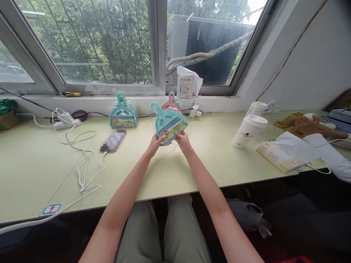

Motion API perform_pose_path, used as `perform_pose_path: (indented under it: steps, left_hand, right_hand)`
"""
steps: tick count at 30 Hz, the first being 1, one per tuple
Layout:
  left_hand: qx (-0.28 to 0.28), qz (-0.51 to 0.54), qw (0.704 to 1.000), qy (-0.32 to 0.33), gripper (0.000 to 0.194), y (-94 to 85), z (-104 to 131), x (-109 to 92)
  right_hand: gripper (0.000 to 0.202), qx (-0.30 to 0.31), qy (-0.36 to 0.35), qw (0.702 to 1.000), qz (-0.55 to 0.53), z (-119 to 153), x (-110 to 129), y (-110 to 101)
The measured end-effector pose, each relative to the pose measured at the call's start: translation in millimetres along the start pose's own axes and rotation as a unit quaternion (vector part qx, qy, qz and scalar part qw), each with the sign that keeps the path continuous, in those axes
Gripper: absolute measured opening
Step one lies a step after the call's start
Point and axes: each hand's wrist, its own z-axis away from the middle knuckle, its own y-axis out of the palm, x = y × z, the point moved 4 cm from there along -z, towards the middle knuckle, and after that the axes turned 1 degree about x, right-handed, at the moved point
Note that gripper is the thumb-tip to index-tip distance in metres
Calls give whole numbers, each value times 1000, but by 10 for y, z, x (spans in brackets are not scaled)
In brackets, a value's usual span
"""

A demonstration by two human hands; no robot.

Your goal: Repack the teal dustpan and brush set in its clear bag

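Near the desk's (192, 175) back edge, left hand (155, 141) and right hand (183, 140) pinch one wrapped teal dustpan set (170, 124); wrapper looks unopened, other sets (123, 113) wait behind.

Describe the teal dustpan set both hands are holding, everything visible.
The teal dustpan set is a small plastic dustpan with a brush nested in it, sealed in clear wrap with a colourful label strip across its lower edge. The looped handle points up and left. It is tilted and held above the pale green table; the left hand pinches its lower left corner and the right hand its lower right. A pink set stands behind it.
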Motion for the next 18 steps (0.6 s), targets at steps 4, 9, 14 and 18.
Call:
perform_pose_path:
  steps: [4,9,14,18]
  left_hand:
    - [-27,25,999,-7,47,-33,-17,45]
    - [-68,81,993,-45,47,-110,-57,109]
    - [-133,117,981,-79,47,-325,-94,122]
    - [-170,140,969,-115,38,-557,-82,140]
  right_hand:
    - [24,-8,10,1000,11,-6,-31,10]
    - [13,13,79,994,72,-15,-30,-11]
    - [12,-38,38,948,314,2,160,-186]
    - [49,1,-224,805,550,72,363,-117]
